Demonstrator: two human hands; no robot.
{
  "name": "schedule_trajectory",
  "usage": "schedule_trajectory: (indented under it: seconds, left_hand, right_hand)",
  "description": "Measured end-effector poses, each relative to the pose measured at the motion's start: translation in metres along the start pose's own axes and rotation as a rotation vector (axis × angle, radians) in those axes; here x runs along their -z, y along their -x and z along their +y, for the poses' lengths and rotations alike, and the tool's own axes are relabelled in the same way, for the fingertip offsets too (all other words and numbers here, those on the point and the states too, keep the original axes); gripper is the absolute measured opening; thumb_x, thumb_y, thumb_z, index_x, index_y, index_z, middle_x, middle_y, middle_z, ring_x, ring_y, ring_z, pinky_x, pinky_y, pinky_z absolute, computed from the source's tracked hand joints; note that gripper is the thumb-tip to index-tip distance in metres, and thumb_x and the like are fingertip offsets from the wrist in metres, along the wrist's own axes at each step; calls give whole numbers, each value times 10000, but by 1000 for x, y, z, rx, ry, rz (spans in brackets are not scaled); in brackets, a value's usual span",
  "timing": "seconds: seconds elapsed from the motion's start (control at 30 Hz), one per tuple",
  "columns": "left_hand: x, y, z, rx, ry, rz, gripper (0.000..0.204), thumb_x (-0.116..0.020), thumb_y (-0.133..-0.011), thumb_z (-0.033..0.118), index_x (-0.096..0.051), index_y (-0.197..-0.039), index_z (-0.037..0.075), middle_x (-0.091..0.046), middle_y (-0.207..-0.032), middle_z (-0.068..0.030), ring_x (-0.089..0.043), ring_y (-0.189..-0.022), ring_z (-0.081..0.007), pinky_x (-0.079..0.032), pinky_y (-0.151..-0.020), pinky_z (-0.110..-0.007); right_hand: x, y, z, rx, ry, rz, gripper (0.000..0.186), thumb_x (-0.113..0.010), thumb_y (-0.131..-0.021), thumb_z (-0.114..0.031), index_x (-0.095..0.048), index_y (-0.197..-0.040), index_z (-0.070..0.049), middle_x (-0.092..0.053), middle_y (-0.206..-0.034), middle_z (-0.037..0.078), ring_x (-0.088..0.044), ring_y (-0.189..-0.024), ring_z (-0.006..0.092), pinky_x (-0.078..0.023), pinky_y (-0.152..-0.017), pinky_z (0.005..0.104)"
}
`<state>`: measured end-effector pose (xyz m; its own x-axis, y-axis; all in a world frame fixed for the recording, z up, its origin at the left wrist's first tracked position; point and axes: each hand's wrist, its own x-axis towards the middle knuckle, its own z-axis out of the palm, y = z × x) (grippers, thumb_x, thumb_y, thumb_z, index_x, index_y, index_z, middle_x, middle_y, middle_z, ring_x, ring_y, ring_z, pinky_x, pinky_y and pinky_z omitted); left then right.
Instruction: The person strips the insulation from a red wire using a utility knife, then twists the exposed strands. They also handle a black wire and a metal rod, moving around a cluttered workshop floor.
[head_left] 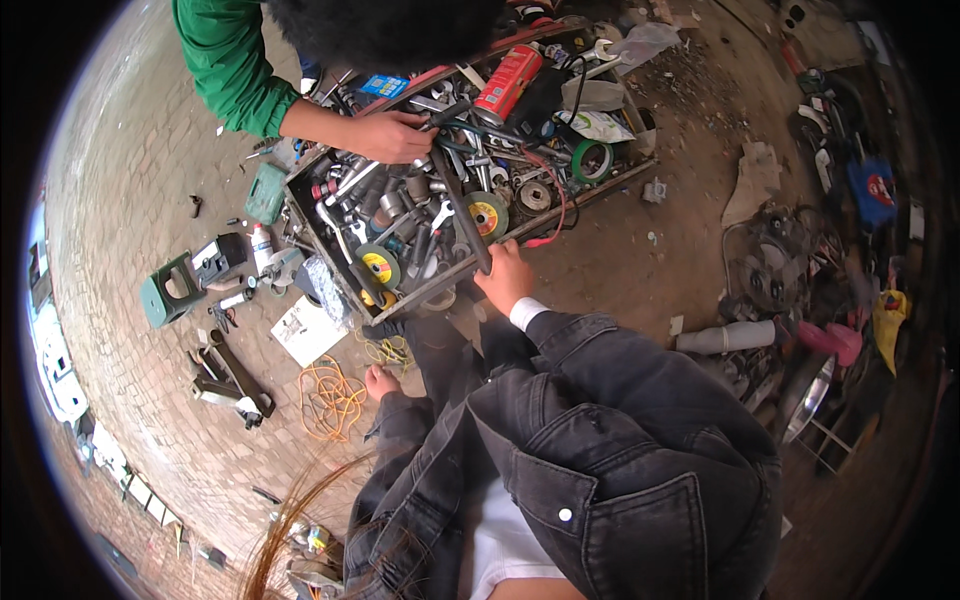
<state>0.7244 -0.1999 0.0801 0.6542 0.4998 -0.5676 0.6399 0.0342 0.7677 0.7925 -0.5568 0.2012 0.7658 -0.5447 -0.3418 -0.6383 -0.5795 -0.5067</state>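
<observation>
Our right hand [507, 276] wraps its fingers round a dark bar [461, 211] at the near edge of the tool crate [410, 301]; its long axis slants leftward toward the far edge, beside a co-worker's hand [395, 138]. Our left hand [380, 382] hangs near an orange cord [328, 398], finger state unclear to us. Brick paving [250, 470] spreads leftward.

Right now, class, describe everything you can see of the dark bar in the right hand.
The bar is dark, long, slim and nearly straight; it looks like metal. It slants over the tools in the crate, its near end gripped in the right hand. Its far end lies by the co-worker's hand; contact there is unclear.
</observation>
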Motion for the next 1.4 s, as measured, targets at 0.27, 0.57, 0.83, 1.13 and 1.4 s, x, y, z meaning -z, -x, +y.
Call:
schedule_trajectory:
  seconds: [0.27, 0.57, 0.83, 1.13, 1.4]
  left_hand:
    - [5, -12, 0, 39, -118, -70, 227, -483, -957, 183, -613, -860, 24, -562, -731, -1, -441, -600, -82, -361, -537, -235]
    - [2, -43, -16, -185, -141, -78, 210, -501, -935, 168, -633, -870, 18, -426, -539, 31, -331, -436, -62, -231, -398, -237]
    - [-32, -19, 25, -88, -237, -158, 288, -492, -901, 211, -681, -814, 13, -518, -590, -7, -461, -557, -110, -383, -536, -282]
    - [-49, -12, 36, -162, -152, -188, 242, -503, -921, 171, -669, -827, 22, -562, -662, -2, -492, -623, -99, -405, -596, -266]
    - [-78, 37, 60, -43, -38, -201, 233, -508, -985, 209, -623, -858, 50, -425, -555, 49, -356, -453, -47, -268, -421, -224]
  right_hand:
    - [3, -6, -4, 110, 71, -109, 481, -754, -721, -224, -436, -1027, -33, -451, -1133, 194, -642, -769, 393, -539, -657, 470]
    - [12, -12, -6, 172, 3, -186, 574, -768, -713, -133, -386, -1124, -8, -437, -1183, 217, -626, -903, 412, -545, -729, 447]
    - [29, -17, -11, 134, 38, -314, 593, -753, -756, -207, -385, -1192, -48, -527, -1168, 203, -601, -965, 432, -516, -779, 495]
    - [31, -22, -17, 201, 77, -321, 549, -744, -752, -211, -398, -1153, -69, -599, -1058, 188, -618, -926, 421, -508, -760, 504]
    - [-7, -89, -45, 322, -585, -180, 243, -727, -827, -160, -598, -988, -32, -676, -821, 69, -662, -687, 184, -522, -631, 302]
